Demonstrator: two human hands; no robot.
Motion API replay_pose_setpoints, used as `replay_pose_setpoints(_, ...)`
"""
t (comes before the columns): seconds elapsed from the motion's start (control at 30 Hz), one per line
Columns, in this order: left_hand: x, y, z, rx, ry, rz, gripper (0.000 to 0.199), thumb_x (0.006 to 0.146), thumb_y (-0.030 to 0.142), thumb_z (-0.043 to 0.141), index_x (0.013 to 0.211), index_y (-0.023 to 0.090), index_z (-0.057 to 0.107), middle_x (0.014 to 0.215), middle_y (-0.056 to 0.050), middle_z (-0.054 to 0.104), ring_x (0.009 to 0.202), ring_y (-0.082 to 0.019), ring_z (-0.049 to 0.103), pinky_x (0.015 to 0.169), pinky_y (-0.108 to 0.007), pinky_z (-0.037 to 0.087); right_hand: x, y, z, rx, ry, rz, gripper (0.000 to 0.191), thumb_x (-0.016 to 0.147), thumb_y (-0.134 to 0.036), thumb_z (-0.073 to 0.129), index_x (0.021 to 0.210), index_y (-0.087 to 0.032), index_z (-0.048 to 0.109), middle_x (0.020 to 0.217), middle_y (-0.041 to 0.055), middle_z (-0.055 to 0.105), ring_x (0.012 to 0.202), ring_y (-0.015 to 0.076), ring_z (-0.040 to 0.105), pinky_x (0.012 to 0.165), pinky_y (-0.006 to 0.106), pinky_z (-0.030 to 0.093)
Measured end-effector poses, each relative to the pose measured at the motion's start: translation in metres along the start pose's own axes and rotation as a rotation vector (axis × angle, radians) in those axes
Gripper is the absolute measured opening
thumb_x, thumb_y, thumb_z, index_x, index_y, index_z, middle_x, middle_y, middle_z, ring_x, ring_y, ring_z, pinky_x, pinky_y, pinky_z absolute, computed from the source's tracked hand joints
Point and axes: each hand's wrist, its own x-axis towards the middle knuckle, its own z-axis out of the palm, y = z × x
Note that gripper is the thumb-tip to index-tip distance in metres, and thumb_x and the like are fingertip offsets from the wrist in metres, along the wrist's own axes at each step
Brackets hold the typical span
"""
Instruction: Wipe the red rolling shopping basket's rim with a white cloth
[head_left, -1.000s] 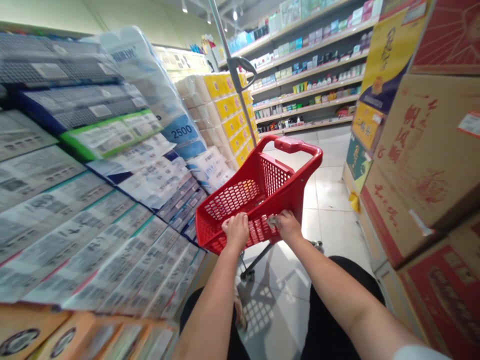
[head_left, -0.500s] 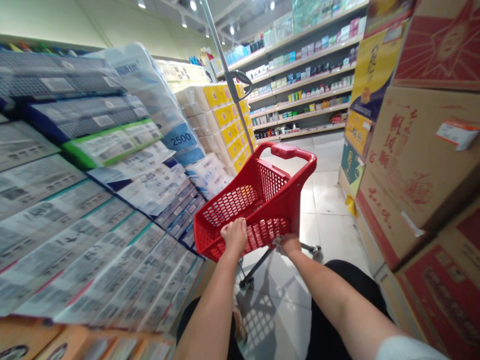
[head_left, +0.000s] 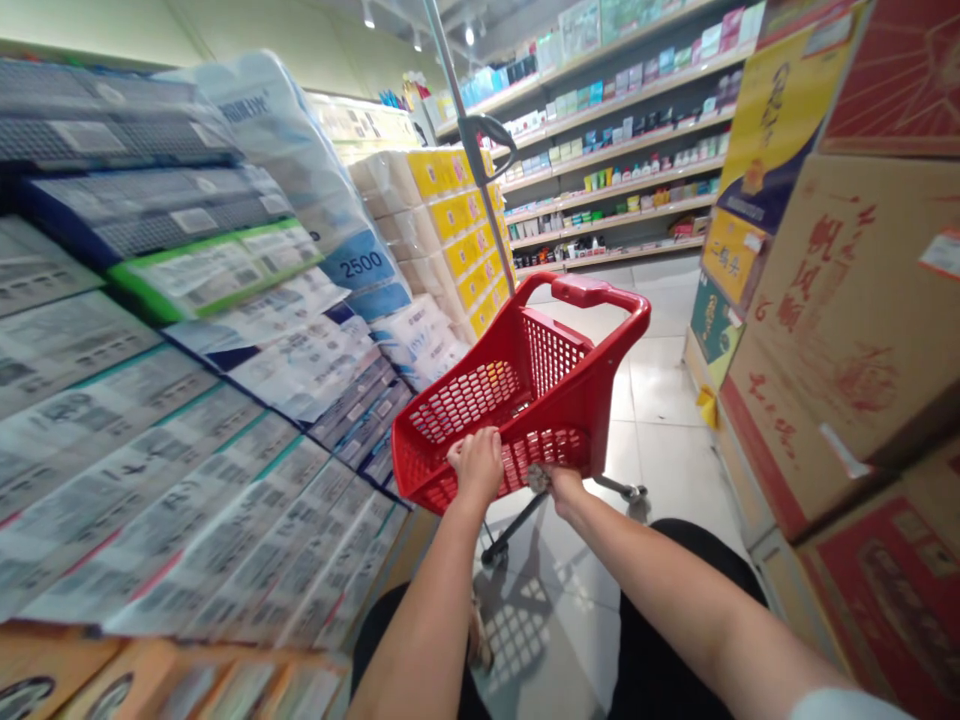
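A red plastic shopping cart [head_left: 600, 395] with perforated basket sides stands before me, its handle at the far end. My left hand [head_left: 481, 466] is closed over the near rim of the basket. Lower and to the right, my right hand [head_left: 564, 489] has its fingers closed on a crumpled greyish cloth [head_left: 538, 478], which is against the outside of the basket's near side. Part of the right fingers is hidden behind the cloth. The inside of the basket is partly visible.
Packs of tissue paper [head_left: 247, 280] are piled high along the left. Cardboard boxes [head_left: 847, 290] stack up on the right. Behind the cart rises a metal pole [head_left: 454, 70] with a dark handle. Shelves of bottles and small boxes [head_left: 622, 130] line the back. Pale floor tiles [head_left: 664, 385] run between.
My right hand has moved left with the cloth along the cart's side. My left hand stays on the rim. The view has shifted slightly, and the cart sits a little further right in it.
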Motion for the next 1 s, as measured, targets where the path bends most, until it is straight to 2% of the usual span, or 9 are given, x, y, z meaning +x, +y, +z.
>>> replay_pose_setpoints(0.13, 0.003, 0.003, 0.001, 0.006, 0.004, -0.005, 0.029, 0.096, 0.028, 0.032, 0.106, 0.026, 0.059, 0.103, -0.002, 0.066, 0.094, -0.018, 0.054, 0.089, -0.039, 0.027, -0.009, -0.006, 0.009, 0.042, -0.031, 0.109, 0.014, 0.057, -0.006, 0.065, 0.068, -0.013, 0.06, 0.066, 0.005, 0.068, 0.061, 0.017, 0.066, 0.056, 0.025, 0.053)
replay_pose_setpoints(0.2, 0.004, 0.005, 0.002, 0.002, 0.01, 0.0, 0.03, 0.097, 0.029, 0.032, 0.107, 0.025, 0.059, 0.102, -0.002, 0.066, 0.094, -0.018, 0.054, 0.089, -0.039, 0.027, -0.013, -0.007, 0.009, 0.037, -0.047, 0.128, 0.018, 0.054, -0.004, 0.066, 0.07, -0.013, 0.06, 0.067, 0.0038, 0.068, 0.061, 0.0162, 0.066, 0.057, 0.024, 0.053)
replay_pose_setpoints(0.33, 0.004, 0.011, 0.005, 0.006, 0.028, 0.012, 0.031, 0.097, 0.029, 0.031, 0.107, 0.025, 0.06, 0.102, -0.002, 0.066, 0.094, -0.019, 0.054, 0.09, -0.04, 0.026, -0.011, -0.005, 0.005, -0.026, -0.024, 0.178, 0.027, 0.056, -0.01, 0.07, 0.08, -0.017, 0.061, 0.064, 0.0003, 0.066, 0.058, 0.0162, 0.063, 0.052, 0.025, 0.049)
replay_pose_setpoints(0.5, 0.001, 0.016, 0.006, -0.005, 0.03, 0.008, 0.03, 0.097, 0.028, 0.031, 0.107, 0.026, 0.059, 0.104, -0.002, 0.067, 0.094, -0.018, 0.054, 0.09, -0.039, 0.026, -0.011, 0.0, 0.003, -0.095, 0.015, 0.216, 0.019, 0.061, -0.018, 0.067, 0.078, -0.019, 0.058, 0.059, -0.0008, 0.062, 0.053, 0.017, 0.06, 0.05, 0.029, 0.048)
replay_pose_setpoints(0.67, -0.001, 0.016, 0.005, -0.008, 0.037, 0.025, 0.029, 0.097, 0.029, 0.032, 0.106, 0.026, 0.059, 0.105, -0.002, 0.067, 0.095, -0.019, 0.055, 0.091, -0.04, 0.026, -0.023, -0.001, 0.009, -0.13, -0.011, 0.058, 0.024, 0.059, -0.017, 0.066, 0.081, -0.019, 0.058, 0.066, 0.0002, 0.065, 0.06, 0.017, 0.062, 0.055, 0.027, 0.049)
replay_pose_setpoints(0.83, -0.002, 0.015, 0.005, -0.008, 0.042, 0.017, 0.029, 0.096, 0.028, 0.032, 0.106, 0.027, 0.06, 0.104, -0.002, 0.067, 0.095, -0.019, 0.055, 0.09, -0.04, 0.027, -0.028, -0.022, 0.005, -0.231, -0.024, -0.137, 0.024, 0.055, -0.017, 0.068, 0.078, -0.018, 0.061, 0.068, 0.0, 0.065, 0.069, 0.0184, 0.062, 0.066, 0.028, 0.049)
replay_pose_setpoints(0.9, -0.002, 0.015, 0.005, -0.005, 0.042, 0.021, 0.029, 0.096, 0.028, 0.033, 0.106, 0.027, 0.06, 0.104, -0.002, 0.067, 0.095, -0.019, 0.055, 0.091, -0.04, 0.027, -0.031, -0.033, 0.002, -0.315, -0.049, -0.282, 0.025, 0.056, -0.015, 0.067, 0.08, -0.018, 0.063, 0.075, 0.0001, 0.065, 0.074, 0.0179, 0.062, 0.072, 0.028, 0.048)
replay_pose_setpoints(1.0, -0.004, 0.014, 0.004, 0.001, 0.045, 0.024, 0.029, 0.096, 0.028, 0.032, 0.106, 0.027, 0.059, 0.104, -0.002, 0.067, 0.096, -0.018, 0.055, 0.091, -0.039, 0.027, -0.036, -0.046, -0.003, -0.477, -0.066, -0.633, 0.019, 0.064, -0.014, 0.062, 0.082, -0.019, 0.064, 0.088, 0.0031, 0.062, 0.082, 0.0172, 0.06, 0.08, 0.029, 0.048)
